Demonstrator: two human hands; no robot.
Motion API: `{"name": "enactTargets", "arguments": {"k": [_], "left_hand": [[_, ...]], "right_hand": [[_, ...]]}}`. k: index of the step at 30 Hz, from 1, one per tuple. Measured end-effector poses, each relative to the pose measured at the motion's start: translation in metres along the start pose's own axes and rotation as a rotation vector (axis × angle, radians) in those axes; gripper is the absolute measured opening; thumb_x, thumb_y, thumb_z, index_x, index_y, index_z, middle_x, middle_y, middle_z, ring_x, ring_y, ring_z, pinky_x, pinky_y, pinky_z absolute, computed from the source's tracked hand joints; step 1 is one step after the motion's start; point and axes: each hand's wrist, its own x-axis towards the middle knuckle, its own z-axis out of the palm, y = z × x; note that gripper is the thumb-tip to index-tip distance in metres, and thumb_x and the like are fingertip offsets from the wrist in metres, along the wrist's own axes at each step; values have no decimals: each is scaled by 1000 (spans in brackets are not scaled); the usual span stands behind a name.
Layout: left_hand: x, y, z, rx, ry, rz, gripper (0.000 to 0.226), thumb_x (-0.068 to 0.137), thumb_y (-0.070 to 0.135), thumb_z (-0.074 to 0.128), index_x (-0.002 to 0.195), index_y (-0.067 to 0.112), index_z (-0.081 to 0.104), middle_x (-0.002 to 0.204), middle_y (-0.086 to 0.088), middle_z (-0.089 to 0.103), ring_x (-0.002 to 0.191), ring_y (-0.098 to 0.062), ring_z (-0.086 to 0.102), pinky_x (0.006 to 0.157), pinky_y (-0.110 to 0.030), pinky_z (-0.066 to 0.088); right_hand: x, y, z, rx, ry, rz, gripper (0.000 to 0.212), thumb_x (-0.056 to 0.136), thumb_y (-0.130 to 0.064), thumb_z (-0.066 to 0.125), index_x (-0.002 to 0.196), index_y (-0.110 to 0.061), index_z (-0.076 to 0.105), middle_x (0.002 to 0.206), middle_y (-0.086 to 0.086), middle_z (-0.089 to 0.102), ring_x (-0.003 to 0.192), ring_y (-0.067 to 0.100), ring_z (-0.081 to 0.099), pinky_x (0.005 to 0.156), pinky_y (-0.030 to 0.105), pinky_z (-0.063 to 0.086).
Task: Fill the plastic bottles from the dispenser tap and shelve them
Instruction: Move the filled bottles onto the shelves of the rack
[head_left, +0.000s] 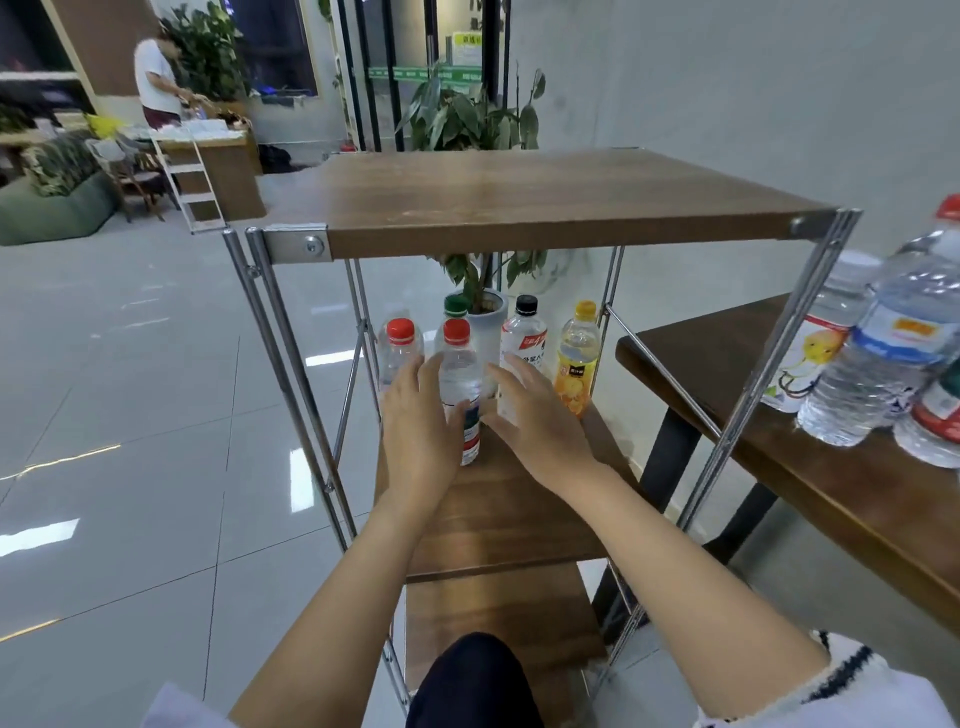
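Five bottles stand upright on the middle shelf (519, 514) of a metal-framed shelf unit (519, 197), all caps up. The nearest, a clear red-capped bottle (460, 371), has its long axis vertical. Its cap points at the underside of the top board, and it stands near the shelf's centre, in front of the back row.

The left hand (415, 421) reaches in from the left, fingers laid along the bottle's far side and thumb curled across its front by the label — it has hold of the bottle. The right hand (540, 421) comes in from the right with fingers straight and slightly spread, holding nothing. Its thumb lies just beside the bottle; whether it touches cannot be told. Both forearms are bare and stretched forward.

The held bottle's label sits low, banded dark green, white and red, its print too small to read. Behind it are four others:
- a second red-capped bottle (400, 345) at the left
- a green-capped bottle (455, 306)
- a black-capped bottle (524, 335), whose white label bears a red patch and dark Chinese characters
- an orange juice bottle (576, 364) with a yellow cap and fruit pictured on its label

On the table (717, 364) to the right, a large water bottle (893, 338) carries a blue band with an orange patch. Just beside it, another bottle (810, 353) has a white label with a yellow cartoon face.
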Motion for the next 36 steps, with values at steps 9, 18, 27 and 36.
{"name": "enactTargets", "arguments": {"k": [9,18,27,36], "left_hand": [[-56,82,-5,-157,-237,262,26,97,26,59,122,23,64,116,4,68,94,-12,62,72,-22,47],[-90,191,19,-299,-319,552,20,96,30,61,112,23,70,101,8,71,88,-14,64,74,-37,55],[-73,294,56,-326,-376,691,29,98,36,56,124,26,64,121,9,66,113,-11,56,86,-25,42],[-9,363,114,-204,-306,781,39,94,27,63,131,15,57,137,-7,53,124,-30,44,94,-44,45]], "right_hand": [[-105,17,-92,-90,63,48,45,98,-30,58,142,-24,52,146,-8,48,137,11,37,108,32,36],[-190,62,-186,-333,204,203,41,98,-34,58,138,-25,56,143,-10,50,135,9,37,103,27,38],[-205,115,-276,-474,381,374,42,99,-32,57,141,-27,51,148,-7,45,136,14,36,95,34,45],[-153,168,-332,-625,467,525,55,96,-27,61,147,-25,39,158,5,25,143,30,23,97,44,50]]}}
